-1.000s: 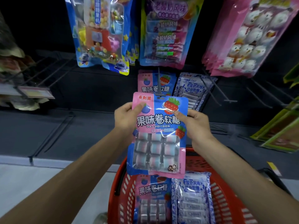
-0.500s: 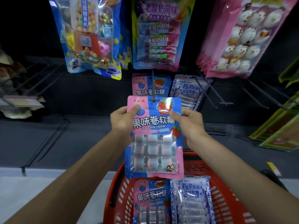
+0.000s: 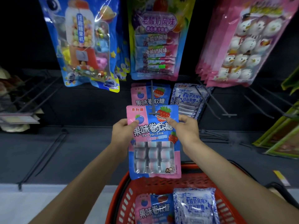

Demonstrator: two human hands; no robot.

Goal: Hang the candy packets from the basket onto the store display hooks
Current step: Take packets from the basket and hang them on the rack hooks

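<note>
I hold a pink-and-blue fruit roll candy packet (image 3: 153, 141) upright by its two upper corners. My left hand (image 3: 123, 131) pinches its left edge, my right hand (image 3: 183, 126) its right edge. The tip of a grey display hook (image 3: 152, 101) overlaps the packet's top near the hang hole. A matching packet (image 3: 149, 94) hangs further back on that hook. Below, the red basket (image 3: 124, 199) holds another pink-and-blue packet (image 3: 153, 209) and a blue-and-white packet (image 3: 195, 206).
A blue-and-white packet (image 3: 189, 97) hangs on the hook to the right. Large bags hang above: a blue toy candy bag (image 3: 84, 44), a yoghurt candy bag (image 3: 155, 39) and pink snowman bags (image 3: 242, 44). Bare hooks (image 3: 226, 110) stick out at right and left.
The packet has risen and moved toward the shelf, so its top now meets the hook tip. Both hands keep their grip on its upper corners.
</note>
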